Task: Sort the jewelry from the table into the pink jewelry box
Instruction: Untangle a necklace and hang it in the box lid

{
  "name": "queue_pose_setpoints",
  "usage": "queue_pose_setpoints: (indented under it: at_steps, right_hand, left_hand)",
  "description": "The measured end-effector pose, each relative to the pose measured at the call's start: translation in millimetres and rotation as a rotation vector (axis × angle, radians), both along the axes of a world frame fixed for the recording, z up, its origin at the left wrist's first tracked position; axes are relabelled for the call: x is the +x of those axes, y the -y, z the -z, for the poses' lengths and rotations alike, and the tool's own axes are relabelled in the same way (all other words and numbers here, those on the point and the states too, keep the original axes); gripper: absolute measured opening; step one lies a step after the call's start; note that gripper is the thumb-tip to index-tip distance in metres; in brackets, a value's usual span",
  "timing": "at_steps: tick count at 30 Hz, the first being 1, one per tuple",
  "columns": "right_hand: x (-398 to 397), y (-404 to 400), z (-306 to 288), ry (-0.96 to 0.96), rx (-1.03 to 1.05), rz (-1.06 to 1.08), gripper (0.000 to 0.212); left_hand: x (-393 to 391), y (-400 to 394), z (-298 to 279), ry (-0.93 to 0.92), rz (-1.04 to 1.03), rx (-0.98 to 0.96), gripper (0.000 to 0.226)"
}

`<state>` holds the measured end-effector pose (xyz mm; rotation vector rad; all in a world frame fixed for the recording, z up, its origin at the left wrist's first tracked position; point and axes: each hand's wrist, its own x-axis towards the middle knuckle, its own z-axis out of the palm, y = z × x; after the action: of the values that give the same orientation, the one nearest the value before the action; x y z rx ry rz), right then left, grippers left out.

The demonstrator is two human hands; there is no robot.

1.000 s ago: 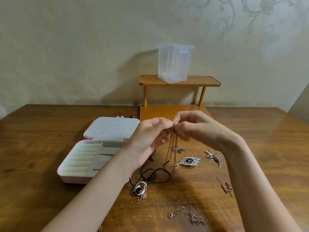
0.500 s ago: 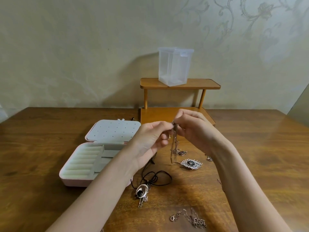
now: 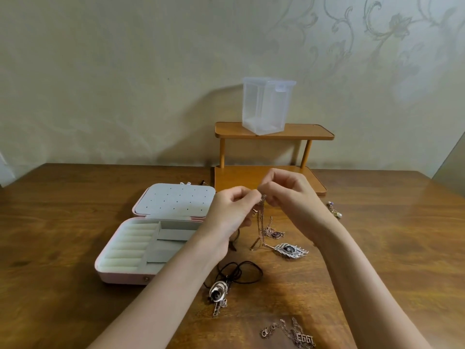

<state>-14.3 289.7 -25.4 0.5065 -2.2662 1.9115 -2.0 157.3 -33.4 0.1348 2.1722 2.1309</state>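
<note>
- Head view: your left hand [image 3: 234,210] and right hand [image 3: 289,192] meet above the table [image 3: 75,248], fingertips together, both pinching the top of a thin chain [image 3: 261,220] that hangs down between them.
- The chain's lower end reaches the tabletop beside a small dark-stone pendant [image 3: 275,233] and a feather pendant [image 3: 290,250]. Whether either one hangs on this chain, you cannot tell from here.
- Expect the chain to be very light, limp and easily knotted. It seems to hang in several strands, so it may be tangled or doubled over.
- Keep the pinch at the clasp end and pull gently. A hard tug on fine links could snap them or tighten a knot.
- The pink jewelry box [image 3: 120,275] lies open just left of your left wrist, with padded ring rolls on its left side and grey compartments on its right. No jewelry shows in the visible parts.
- Lower the chain into a compartment bottom end first so it coils rather than bunches.
- Still on the table: a black cord with an oval pendant [image 3: 218,290] near your left forearm, a chain with a square-patterned charm [image 3: 299,338] at the near edge, and a beaded piece [image 3: 334,210] beyond your right wrist.
- Lift the heavier pendants by the body, not the cord.
</note>
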Motion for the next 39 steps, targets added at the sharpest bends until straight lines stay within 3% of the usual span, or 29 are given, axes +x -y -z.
queue_pose_setpoints:
  at_steps: [4, 7, 9, 13, 17, 21, 23, 27, 29, 31, 35, 37, 39]
  right_hand:
    - [-3, -6, 1, 0.118, -0.120, -0.124, 0.015]
    - [1, -12, -3, 0.142, -0.085, -0.229, 0.006]
    - [4, -17, -7, 0.114, -0.003, -0.249, 0.007]
    - [8, -27, -14, 0.078, 0.055, -0.320, 0.008]
    - [7, -35, -15, 0.120, -0.112, -0.436, 0.024]
    - [3, -34, -13, 0.143, -0.118, -0.448, 0.027]
    - [3, -33, -11, 0.170, -0.150, -0.445, 0.027]
    - [3, -31, -9, 0.181, -0.194, -0.455, 0.021]
    - [2, -26, -8, 0.185, -0.199, -0.407, 0.014]
    - [1, -21, -8, 0.212, -0.262, -0.321, 0.009]
    - [0, -15, -9, 0.214, -0.354, -0.238, 0.013]
    - [1, -14, -9, 0.252, -0.393, -0.264, 0.010]
    - [1, -15, -10, 0.309, -0.459, -0.317, 0.006]
  left_hand:
    - [-3, 3, -4, 0.246, 0.068, 0.361, 0.009]
    - [0, 3, -9, 0.392, 0.170, 0.690, 0.007]
    - [2, 0, -9, 0.322, 0.186, 0.628, 0.008]
    - [3, 6, -11, 0.014, 0.210, 0.224, 0.013]
    - [5, 13, -19, -0.029, 0.382, 0.105, 0.007]
    - [4, 11, -15, -0.093, 0.318, 0.017, 0.005]
    - [2, 11, -14, -0.086, 0.261, 0.071, 0.008]
    - [1, 7, -17, 0.209, 0.312, 0.603, 0.009]
    - [2, 4, -15, 0.291, 0.337, 0.736, 0.008]
    - [3, 3, -13, 0.259, 0.339, 0.668, 0.006]
    - [3, 2, -8, 0.093, 0.301, 0.287, 0.006]
    - [1, 3, -7, 0.114, 0.305, 0.271, 0.005]
    - [0, 6, -9, 0.251, 0.364, 0.412, 0.011]
